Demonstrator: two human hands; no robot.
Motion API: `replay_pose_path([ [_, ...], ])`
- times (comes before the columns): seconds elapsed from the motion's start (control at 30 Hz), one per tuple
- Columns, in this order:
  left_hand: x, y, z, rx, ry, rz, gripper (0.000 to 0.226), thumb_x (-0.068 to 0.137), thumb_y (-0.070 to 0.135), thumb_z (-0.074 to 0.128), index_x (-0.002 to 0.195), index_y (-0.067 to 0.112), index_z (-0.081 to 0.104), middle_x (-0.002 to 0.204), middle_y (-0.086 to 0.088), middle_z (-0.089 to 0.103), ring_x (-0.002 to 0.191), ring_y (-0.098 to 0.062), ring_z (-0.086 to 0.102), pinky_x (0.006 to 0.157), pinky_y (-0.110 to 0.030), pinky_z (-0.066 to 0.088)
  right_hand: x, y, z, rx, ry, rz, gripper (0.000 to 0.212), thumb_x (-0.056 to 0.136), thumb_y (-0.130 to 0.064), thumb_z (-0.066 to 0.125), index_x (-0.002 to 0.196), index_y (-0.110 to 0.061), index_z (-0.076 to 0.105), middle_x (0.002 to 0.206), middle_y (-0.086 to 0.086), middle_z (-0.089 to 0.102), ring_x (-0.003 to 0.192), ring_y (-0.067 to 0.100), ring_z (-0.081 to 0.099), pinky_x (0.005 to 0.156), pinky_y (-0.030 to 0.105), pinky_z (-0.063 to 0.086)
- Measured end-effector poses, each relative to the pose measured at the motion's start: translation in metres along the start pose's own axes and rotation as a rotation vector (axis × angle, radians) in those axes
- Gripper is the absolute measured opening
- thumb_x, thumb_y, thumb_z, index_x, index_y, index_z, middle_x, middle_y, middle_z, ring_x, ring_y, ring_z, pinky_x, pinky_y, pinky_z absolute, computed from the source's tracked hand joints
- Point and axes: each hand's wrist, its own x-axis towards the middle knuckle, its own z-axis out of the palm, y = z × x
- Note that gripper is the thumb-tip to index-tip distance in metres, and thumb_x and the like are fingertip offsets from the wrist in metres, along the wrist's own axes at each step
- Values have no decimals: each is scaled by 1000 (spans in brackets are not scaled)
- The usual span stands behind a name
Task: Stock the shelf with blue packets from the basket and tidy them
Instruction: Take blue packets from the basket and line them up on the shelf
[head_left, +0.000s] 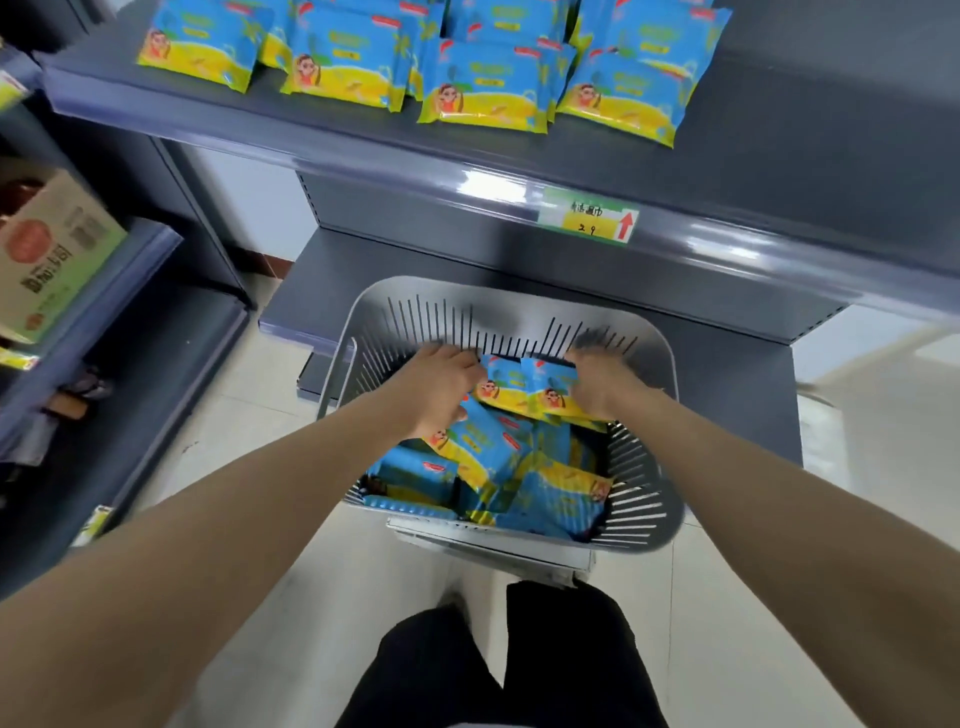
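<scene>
As hands (441, 387) grip pkts (524, 387), carton (52, 249) left

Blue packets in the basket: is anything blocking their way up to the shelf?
Nothing visible does. The left hand and right hand grip the top packets in the basket, open air lies above, and the shelf has bare room right of the stocked packets.

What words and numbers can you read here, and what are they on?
"2 9": handwritten on the price label on the shelf edge, beside a red up arrow.
Handwritten Chinese characters above it on the same label: too unclear to read.
On the cardboard box: large Chinese print, too blurred to read.
On the blue packets: a red logo and small print, too blurred to read.
</scene>
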Motion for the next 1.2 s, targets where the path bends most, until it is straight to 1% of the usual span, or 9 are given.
replay_pose_path([
  [0.23,28,-3,35,90,-154,45,61,85,35,62,139,19,37,129,-2,48,120,-24,40,102,-35,28,29,8,26,21,-83,7,66,88,-11,48,147,-13,18,153,14,23,140,35,20,115,44,20],
  [0.37,30,-3,49,234,-166,67,67,85,30,59,143,17,27,135,-2,44,124,-24,34,106,-36,27,36,9,28,21,-93,-41,64,91,-21,54,145,-10,22,150,16,30,135,32,32,109,37,28],
  [0.47,31,-2,51,259,-162,58,70,82,31,62,141,17,28,131,-2,46,121,-25,33,106,-37,26,36,10,26,3,-152,-35,77,90,-28,58,149,-15,12,153,15,20,138,35,25,112,39,28],
  [0.57,30,-1,46,270,-192,55,69,78,37,66,137,19,38,126,1,48,117,-24,34,105,-36,25,31,10,24,-80,-120,17,81,79,-33,70,144,-12,25,145,16,24,134,38,25,108,45,33],
  [0.67,26,0,37,245,-199,56,58,76,34,67,128,19,48,118,4,53,110,-22,36,100,-33,26,23,6,24,-144,-77,64,67,77,-34,72,132,-10,41,137,17,36,129,37,32,104,47,32],
  [0.8,23,8,10,146,-189,15,47,75,27,67,120,21,54,109,0,60,106,-22,40,94,-31,29,9,3,9,-132,-95,6,32,81,-13,60,113,-8,54,118,10,59,106,30,56,84,35,43],
  [0.93,19,13,-32,123,-123,-4,39,77,28,65,114,22,57,105,-1,63,106,-20,46,89,-32,29,-14,-2,-35,-23,-54,-110,38,89,-18,53,124,-5,45,128,15,53,112,33,53,88,34,46],
  [1.07,16,21,-86,44,-19,-27,30,75,24,65,105,21,60,98,-5,63,101,-24,49,75,-29,25,-46,-1,-100,55,84,-165,36,91,-19,48,124,-8,41,121,16,55,90,29,51,67,32,38],
  [1.2,16,29,-143,-30,142,-11,23,75,23,64,97,16,62,90,-5,65,97,-27,54,74,-30,34,-73,12,-174,51,285,-188,32,91,-24,53,116,-7,43,116,17,55,87,27,48,65,30,31],
])
